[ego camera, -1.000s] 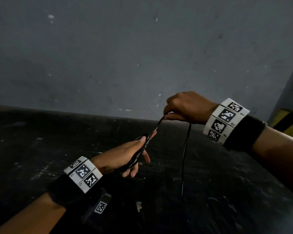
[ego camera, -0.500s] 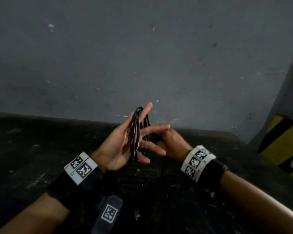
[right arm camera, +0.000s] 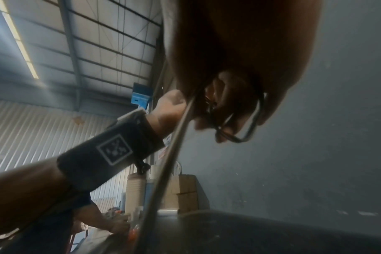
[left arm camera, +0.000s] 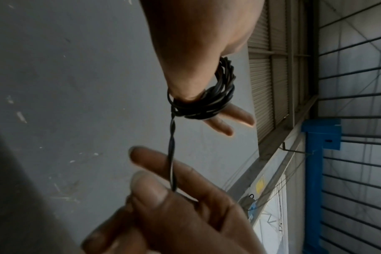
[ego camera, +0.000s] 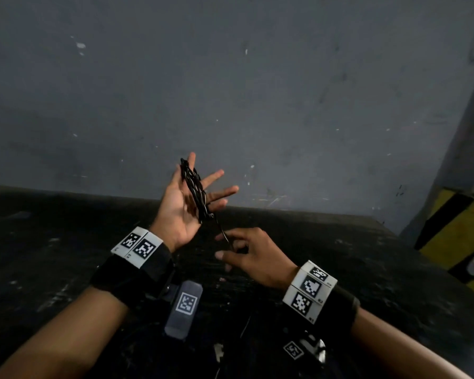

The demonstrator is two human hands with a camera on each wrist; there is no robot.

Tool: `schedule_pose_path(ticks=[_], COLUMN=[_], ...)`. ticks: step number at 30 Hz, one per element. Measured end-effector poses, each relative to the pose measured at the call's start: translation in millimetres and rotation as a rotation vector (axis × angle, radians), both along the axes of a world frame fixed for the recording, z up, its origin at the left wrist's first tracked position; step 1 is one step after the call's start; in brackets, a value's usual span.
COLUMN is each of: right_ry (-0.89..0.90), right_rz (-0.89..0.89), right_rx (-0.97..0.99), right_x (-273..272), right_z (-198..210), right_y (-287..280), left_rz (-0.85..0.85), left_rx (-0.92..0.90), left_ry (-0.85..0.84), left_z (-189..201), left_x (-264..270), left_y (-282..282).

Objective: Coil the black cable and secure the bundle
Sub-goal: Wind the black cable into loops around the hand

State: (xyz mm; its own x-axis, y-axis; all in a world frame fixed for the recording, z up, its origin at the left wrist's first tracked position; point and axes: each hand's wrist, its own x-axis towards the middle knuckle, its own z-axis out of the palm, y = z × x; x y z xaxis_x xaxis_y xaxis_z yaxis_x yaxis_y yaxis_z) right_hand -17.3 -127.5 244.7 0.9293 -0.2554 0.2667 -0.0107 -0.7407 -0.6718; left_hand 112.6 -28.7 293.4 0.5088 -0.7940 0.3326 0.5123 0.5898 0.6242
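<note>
The black cable (ego camera: 194, 187) is wound in several turns round the straight, spread fingers of my left hand (ego camera: 178, 206), which is raised palm-up above the table. The left wrist view shows the coil (left arm camera: 207, 103) circling those fingers. From the coil a single strand (ego camera: 221, 229) runs down to my right hand (ego camera: 255, 255), lower and to the right. The right thumb and fingers pinch this strand (left arm camera: 171, 154). In the right wrist view the cable (right arm camera: 174, 146) runs taut past my curled right hand (right arm camera: 239, 60), with a loop of it by the fingertips.
A dark, scuffed table (ego camera: 66, 255) lies under both hands, against a grey wall (ego camera: 230, 91). A yellow and black striped block (ego camera: 454, 236) stands at the right edge. Cardboard boxes (right arm camera: 185, 189) show beyond the table's end.
My right hand came down from high on the right, passed behind the left fingers and now sits below them, holding the strand. My left hand rose and turned fingers-up, and the coil has more turns.
</note>
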Motion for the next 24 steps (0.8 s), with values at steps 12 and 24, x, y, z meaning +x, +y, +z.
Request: schedule_pose_path(ticks=[12,24], right_ry=[0.177,0.197], right_rz=[0.043,0.008], right_rx=[0.158,0.288], right_x=[-7.3,-24.8], right_z=[5.5,26.5], right_y=[17.3,23.0], left_rz=[0.308,0.419], left_rx=[0.113,0.294], left_ry=[-0.4,-0.623], left_z=[-8.9,-19.3], left_x=[-1.4,3.4], left_y=[-14.4,-12.9])
